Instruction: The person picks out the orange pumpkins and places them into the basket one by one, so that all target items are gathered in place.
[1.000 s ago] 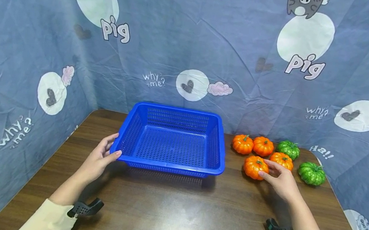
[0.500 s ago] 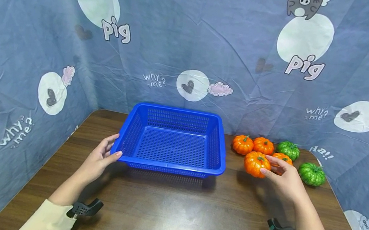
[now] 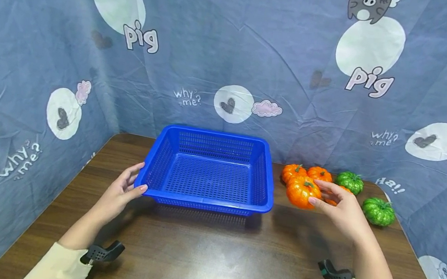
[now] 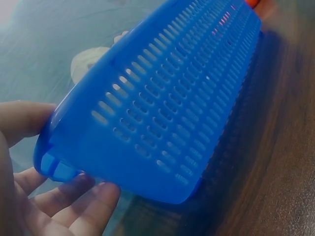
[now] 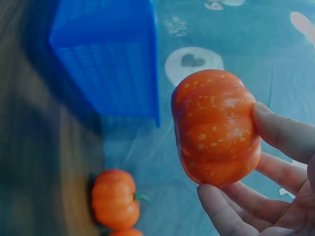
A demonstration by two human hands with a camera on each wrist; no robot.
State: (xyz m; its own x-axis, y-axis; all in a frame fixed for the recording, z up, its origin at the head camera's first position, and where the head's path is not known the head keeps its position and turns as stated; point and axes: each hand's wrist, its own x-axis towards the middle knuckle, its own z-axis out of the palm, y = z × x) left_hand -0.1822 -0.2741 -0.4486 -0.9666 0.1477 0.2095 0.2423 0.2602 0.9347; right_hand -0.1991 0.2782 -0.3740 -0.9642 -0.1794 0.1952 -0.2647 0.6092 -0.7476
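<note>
Blue cloth (image 3: 203,26) hung behind the tabletop (image 3: 202,256), where your left hand (image 3: 115,194) gripped the basket (image 3: 204,200) near its front left corner; your right hand (image 3: 344,218) pinched a pumpkin (image 3: 299,192) in its fingers (image 5: 219,211), raised above the tabletop, right of the basket, near other pumpkins (image 3: 320,172)

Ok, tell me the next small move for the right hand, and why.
Probably carry the orange pumpkin left over the blue basket: the right hand holds it clear of the table, the open basket is on that side, and the left hand grips its rim.
</note>
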